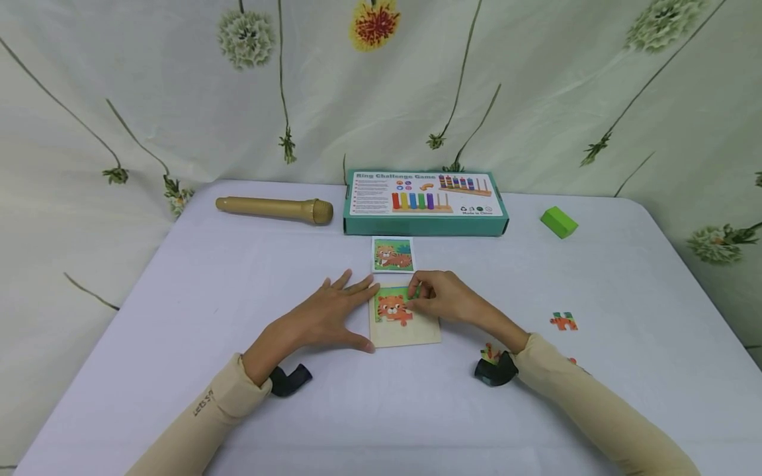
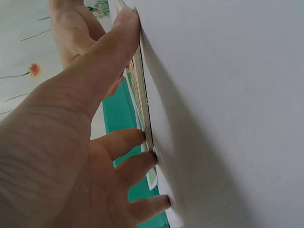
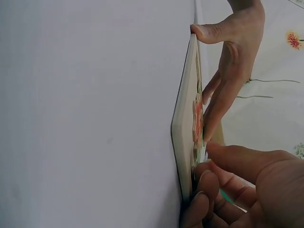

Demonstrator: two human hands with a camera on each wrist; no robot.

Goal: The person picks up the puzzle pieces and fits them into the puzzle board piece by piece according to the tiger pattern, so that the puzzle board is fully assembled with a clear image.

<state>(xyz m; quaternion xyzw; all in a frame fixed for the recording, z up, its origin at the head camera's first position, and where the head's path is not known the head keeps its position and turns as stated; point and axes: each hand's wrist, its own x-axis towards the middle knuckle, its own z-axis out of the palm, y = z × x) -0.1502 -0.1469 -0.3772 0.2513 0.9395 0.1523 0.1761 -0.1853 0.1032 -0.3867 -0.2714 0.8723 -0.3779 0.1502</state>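
Observation:
A wooden puzzle board (image 1: 419, 335) lies in the middle of the table, its upper left filled with joined pieces showing a tiger's face (image 1: 391, 307). My left hand (image 1: 326, 316) spreads its straight fingers along the board's left side, thumb at the near corner. In the left wrist view that thumb (image 2: 124, 23) rests against the board's edge. Over the board's upper right, my right hand (image 1: 448, 297) pinches a small green-edged puzzle piece (image 1: 412, 295) between thumb and fingers, which mostly hide it. Just beyond the board lies a tiger picture card (image 1: 393, 255).
Loose puzzle pieces (image 1: 563, 321) lie to the right, with another piece (image 1: 491, 353) near the right wrist's black mount (image 1: 497, 370). Along the back are a gold toy microphone (image 1: 274, 209), a Ring Challenge Game box (image 1: 425, 226) and a green block (image 1: 559, 222).

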